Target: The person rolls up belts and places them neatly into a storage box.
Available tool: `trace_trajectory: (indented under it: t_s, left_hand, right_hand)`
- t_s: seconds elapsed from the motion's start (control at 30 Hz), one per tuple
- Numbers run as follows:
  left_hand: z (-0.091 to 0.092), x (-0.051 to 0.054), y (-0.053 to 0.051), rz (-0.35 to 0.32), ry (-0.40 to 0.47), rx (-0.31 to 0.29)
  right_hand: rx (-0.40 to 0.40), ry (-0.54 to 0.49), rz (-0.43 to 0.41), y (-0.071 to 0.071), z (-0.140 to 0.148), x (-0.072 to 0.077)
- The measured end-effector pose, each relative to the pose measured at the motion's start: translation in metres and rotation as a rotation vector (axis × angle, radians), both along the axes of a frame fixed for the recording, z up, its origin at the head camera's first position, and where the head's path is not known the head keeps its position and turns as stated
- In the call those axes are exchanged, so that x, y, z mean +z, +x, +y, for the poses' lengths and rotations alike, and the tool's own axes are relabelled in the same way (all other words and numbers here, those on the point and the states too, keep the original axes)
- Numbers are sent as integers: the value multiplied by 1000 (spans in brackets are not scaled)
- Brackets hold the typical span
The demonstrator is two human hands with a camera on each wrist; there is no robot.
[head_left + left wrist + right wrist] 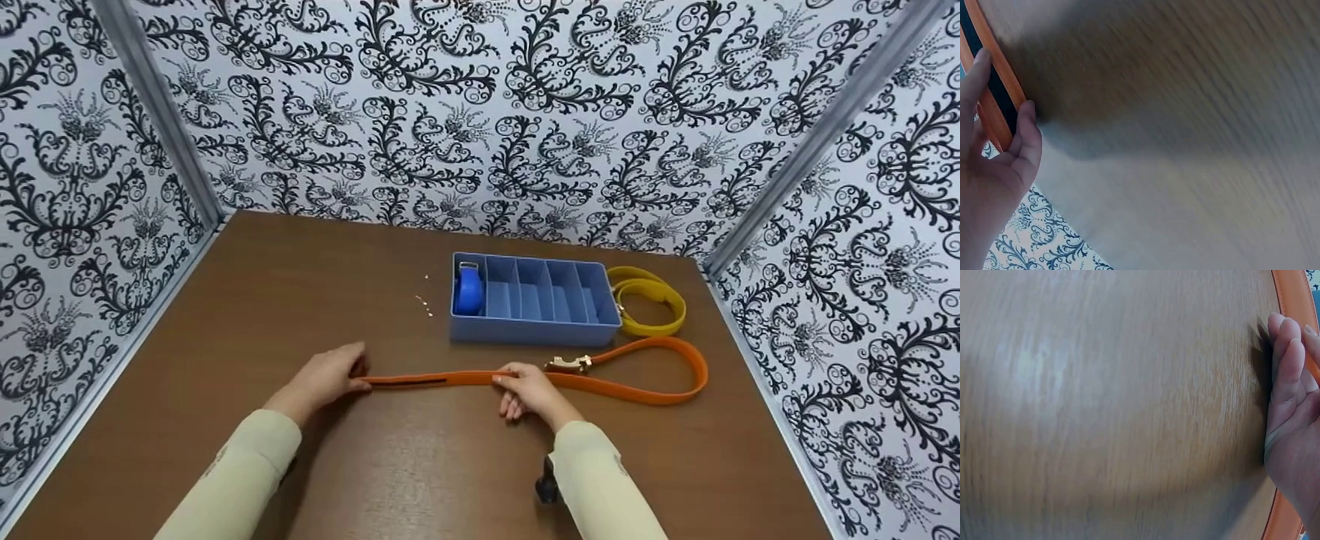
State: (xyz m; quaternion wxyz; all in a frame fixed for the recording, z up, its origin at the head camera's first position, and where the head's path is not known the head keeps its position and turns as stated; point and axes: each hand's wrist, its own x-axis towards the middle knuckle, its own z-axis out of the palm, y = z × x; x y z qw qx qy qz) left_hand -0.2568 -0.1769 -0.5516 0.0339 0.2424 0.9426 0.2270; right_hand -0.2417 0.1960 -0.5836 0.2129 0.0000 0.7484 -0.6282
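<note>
An orange leash (626, 389) lies across the table, its right part looping round to a gold snap hook (568, 364). My left hand (326, 379) pinches its left end. In the left wrist view, the thumb lies over a dark strip (1000, 97) along the leash, with the fingers on the other side. Farther right, near the hook, my right hand (531, 390) holds the strap between thumb and forefinger. Its other fingers (1288, 363) are loosely bent beside the strap in the right wrist view. Between the hands the leash runs nearly straight.
Behind the leash stands a blue divided box (536, 332). A rolled blue strap (469, 291) sits in its leftmost compartment. A coiled yellow strap (675, 304) lies against the box's right side. Small pale bits (424, 303) are scattered left of the box. Patterned walls (435, 112) enclose the table.
</note>
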Motion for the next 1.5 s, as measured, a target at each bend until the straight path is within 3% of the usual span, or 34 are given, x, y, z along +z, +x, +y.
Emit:
trace_trajectory:
  t_s: [0.13, 0.37, 0.67, 0.87, 1.1, 1.37, 1.5]
  left_hand:
    - [3, 2, 3, -5, -19, 24]
    - [10, 4, 6, 10, 23, 41]
    - [13, 0, 7, 122, -62, -1]
    - [15, 1, 7, 77, -20, 25]
    - [16, -2, 6, 54, -29, 4]
    - [17, -1, 5, 21, -19, -52]
    - [18, -2, 6, 55, -5, -87]
  right_hand:
    - [-5, -7, -1, 1, 0, 2]
    - [-11, -12, -1, 2, -1, 2]
    - [-9, -16, -7, 1, -3, 2]
    - [-8, 19, 1, 0, -1, 2]
    - [-9, 22, -7, 0, 0, 1]
    - [-14, 15, -5, 0, 0, 1]
    - [-23, 11, -2, 0, -1, 0]
